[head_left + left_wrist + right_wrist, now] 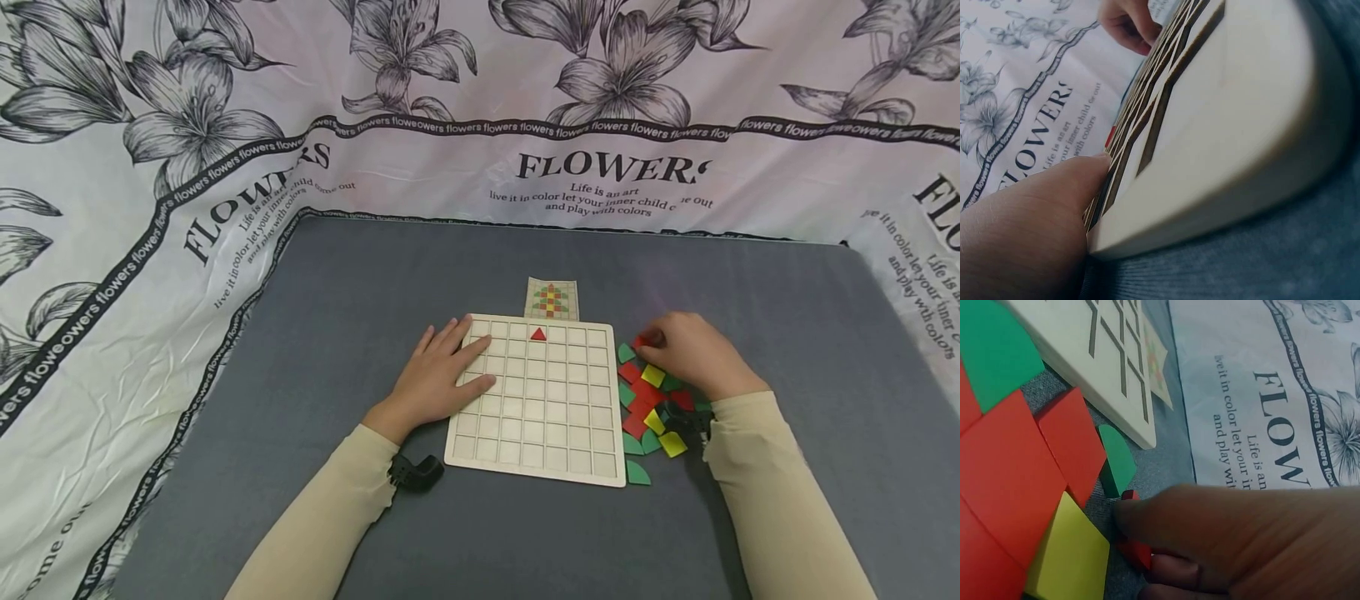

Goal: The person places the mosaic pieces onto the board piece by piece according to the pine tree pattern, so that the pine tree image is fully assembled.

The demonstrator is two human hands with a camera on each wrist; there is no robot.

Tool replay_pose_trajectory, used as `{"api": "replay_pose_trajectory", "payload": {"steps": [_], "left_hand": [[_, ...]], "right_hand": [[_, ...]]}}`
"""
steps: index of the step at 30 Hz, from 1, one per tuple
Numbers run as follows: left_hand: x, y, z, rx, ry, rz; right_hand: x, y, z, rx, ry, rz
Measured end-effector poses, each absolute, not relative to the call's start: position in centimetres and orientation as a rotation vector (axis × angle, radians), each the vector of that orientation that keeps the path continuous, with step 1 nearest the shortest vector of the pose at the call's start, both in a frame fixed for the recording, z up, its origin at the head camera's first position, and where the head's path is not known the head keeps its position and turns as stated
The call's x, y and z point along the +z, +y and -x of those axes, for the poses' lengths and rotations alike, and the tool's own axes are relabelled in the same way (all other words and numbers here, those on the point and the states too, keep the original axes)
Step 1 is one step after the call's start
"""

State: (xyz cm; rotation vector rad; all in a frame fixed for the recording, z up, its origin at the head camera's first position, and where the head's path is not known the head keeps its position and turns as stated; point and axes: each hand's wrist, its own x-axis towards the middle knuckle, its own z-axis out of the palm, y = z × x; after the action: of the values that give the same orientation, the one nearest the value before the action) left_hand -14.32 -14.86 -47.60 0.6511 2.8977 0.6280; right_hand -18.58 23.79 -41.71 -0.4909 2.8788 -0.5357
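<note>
A pale wooden grid board [540, 400] lies flat, a single red triangle [538, 334] in its top row. My left hand [438, 375] rests on the board's left edge, fingers spread over the squares. To the board's right, my right hand [693, 354] pinches a red block [1137, 555] between thumb and fingers at the far end of a heap of pieces. Close by its thumb in the right wrist view are a green quarter-round piece [1118, 461], a yellow block [1071, 550] and a red block [1072, 440]. The thumb hides part of the pinched block.
A small pattern card [551, 298] with a coloured design touches the board's far edge. Several red, green and yellow pieces lie along the right side, one green piece [638, 472] nearest the front. Grey cloth [360, 283] covers the table; flower-print fabric [420, 167] stands behind.
</note>
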Motion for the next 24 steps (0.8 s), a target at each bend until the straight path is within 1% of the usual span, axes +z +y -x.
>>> {"api": "replay_pose_trajectory", "payload": {"steps": [9, 17, 24], "left_hand": [[-47.5, -14.9, 14.3, 0.625, 2.896, -0.65], [-47.7, -14.9, 14.4, 0.614, 2.886, -0.648], [-47.7, -14.9, 14.5, 0.621, 2.888, -0.645]], "right_hand": [[-42.0, 23.6, 19.6, -0.524, 2.884, 0.39], [-42.2, 23.4, 19.7, -0.46, 2.953, 0.358], [-41.5, 22.5, 19.8, -0.449, 2.986, 0.366]]}}
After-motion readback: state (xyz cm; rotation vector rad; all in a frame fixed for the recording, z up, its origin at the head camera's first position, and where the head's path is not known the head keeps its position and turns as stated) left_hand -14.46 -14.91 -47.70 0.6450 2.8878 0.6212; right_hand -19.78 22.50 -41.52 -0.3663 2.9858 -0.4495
